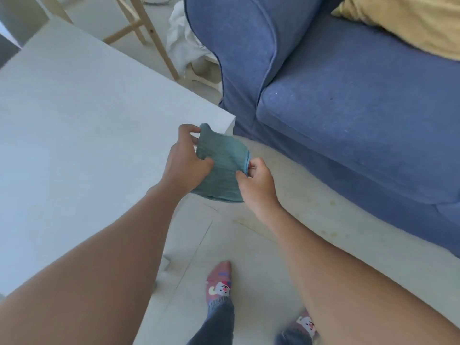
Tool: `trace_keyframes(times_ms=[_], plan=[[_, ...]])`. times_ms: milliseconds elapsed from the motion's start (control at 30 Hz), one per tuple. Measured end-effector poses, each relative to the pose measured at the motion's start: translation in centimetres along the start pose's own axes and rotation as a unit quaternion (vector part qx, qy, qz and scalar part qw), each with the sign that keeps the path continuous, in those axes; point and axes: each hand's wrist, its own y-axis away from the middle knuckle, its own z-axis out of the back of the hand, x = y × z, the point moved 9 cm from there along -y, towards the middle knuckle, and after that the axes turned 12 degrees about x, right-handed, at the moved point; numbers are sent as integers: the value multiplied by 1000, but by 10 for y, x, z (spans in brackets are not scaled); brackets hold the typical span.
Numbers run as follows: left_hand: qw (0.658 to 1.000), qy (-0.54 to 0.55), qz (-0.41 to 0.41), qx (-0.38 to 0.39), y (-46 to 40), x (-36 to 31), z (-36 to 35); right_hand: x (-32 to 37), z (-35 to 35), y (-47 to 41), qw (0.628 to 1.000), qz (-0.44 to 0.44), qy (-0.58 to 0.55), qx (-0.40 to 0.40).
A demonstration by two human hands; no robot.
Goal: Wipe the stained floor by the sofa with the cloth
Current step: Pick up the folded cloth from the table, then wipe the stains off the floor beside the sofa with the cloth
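Two bare hands hold a folded teal cloth (220,165) in the air at the centre of the view, seen from above by a camera on the person's head. The left hand (185,160) grips the cloth's left edge, with the fingertips curled over the top corner and the thumb pressed against the front of the fabric. The right hand (257,181) pinches the cloth's right edge between thumb and bent fingers. The cloth hangs between them, its lower edge drooping in a soft curve, above the floor (261,257) and just in front of the corner of a white table (87,135).

The table fills the left side of the view. A blue sofa (348,108) fills the right side, its padded arm toward the top centre and its seat cushion running down to the right. A yellow cushion (410,18) lies on the sofa at the top right corner.

Between the table and the sofa runs a strip of pale floor. Faint yellowish stains (326,212) mark it close to the sofa's base, below and to the right of the hands.

Near the bottom of the view, two feet in pink patterned socks (220,282) stand on the floor, with dark blue trouser cuffs above them. Behind the table, at the top, are light wooden furniture legs (149,33) and a crumpled white fabric (181,38) beside the sofa's arm.
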Motion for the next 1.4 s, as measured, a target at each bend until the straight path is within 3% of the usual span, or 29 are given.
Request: trace_keyframes(times_ms=[167, 300, 433, 767, 933, 1067, 1300, 1400], plan=[[989, -9, -69, 132, -22, -55, -130, -81, 100, 20, 992, -55, -85, -73], [965, -81, -141, 208, -37, -66, -240, -149, 166, 29, 987, -56, -74, -132], [936, -152, -178, 265, -63, -28, -351, -225, 213, 10, 987, -32, 5, -157], [895, -227, -250, 291, -189, 90, -546, -414, 290, -116, 966, -20, 131, -220], [876, -250, -259, 322, -224, 89, -597, -436, 318, -142, 950, -26, 184, -250], [882, -282, -214, 311, -219, 74, -598, -434, 325, -121, 941, -63, 185, -275], [860, -325, -245, 309, -208, 75, -612, -443, 337, -109, 932, -81, 190, -298], [824, -393, -252, 321, -205, 86, -620, -455, 335, -111, 932, -101, 200, -286]])
